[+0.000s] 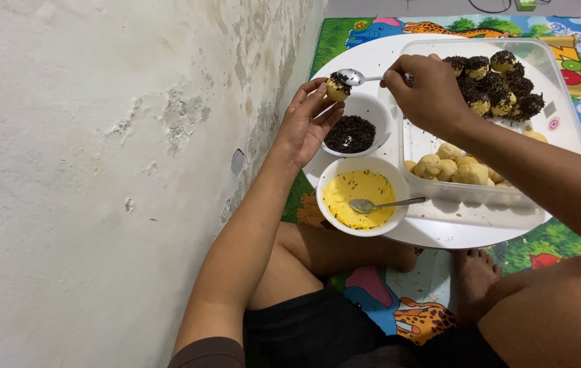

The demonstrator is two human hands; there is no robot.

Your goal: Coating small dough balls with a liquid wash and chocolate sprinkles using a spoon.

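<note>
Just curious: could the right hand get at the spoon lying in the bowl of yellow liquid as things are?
Probably not at once: the right hand already holds a spoon. The path to the spoon in the yellow bowl looks open.

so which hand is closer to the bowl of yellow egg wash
Left. The left hand holds a dough ball above and left of the yellow bowl; the right hand is farther up, holding a spoon.

Dough ball (337, 88), pale yellow, sprinkle-topped, held above sprinkle bowl; metal spoon (354, 77) touching its top.
</note>
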